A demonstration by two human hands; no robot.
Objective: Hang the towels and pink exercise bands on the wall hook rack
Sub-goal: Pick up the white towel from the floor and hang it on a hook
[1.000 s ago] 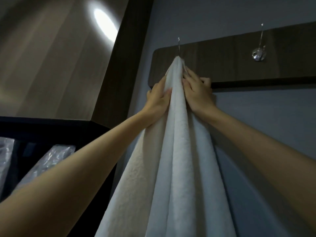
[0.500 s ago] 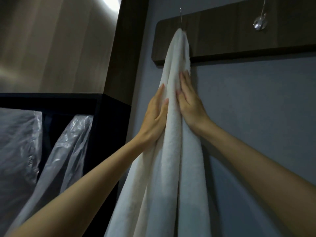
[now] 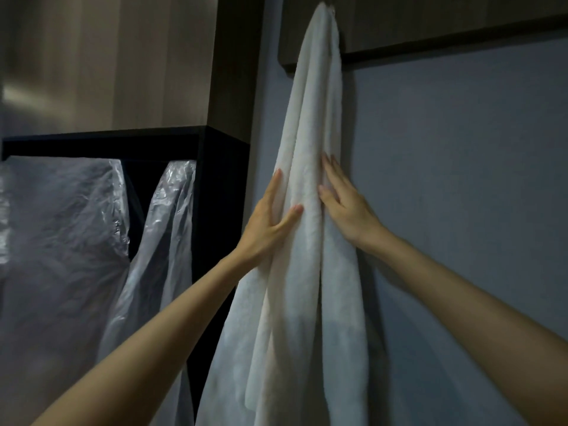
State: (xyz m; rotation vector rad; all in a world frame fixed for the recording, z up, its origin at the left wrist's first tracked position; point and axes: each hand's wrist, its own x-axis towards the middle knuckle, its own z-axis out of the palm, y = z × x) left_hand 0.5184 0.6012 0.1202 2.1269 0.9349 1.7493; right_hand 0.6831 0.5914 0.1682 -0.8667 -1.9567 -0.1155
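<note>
At twelve o'clock, from the wall hook rack, the white towel hangs in long folds. The left hand and right hand press flat on it, fingers straight, gripping nothing. Plastic-wrapped garments hang at nine o'clock.

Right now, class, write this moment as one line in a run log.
towel: hangs from wall rack | left hand: fingers flat on towel | right hand: fingers flat on towel
</note>
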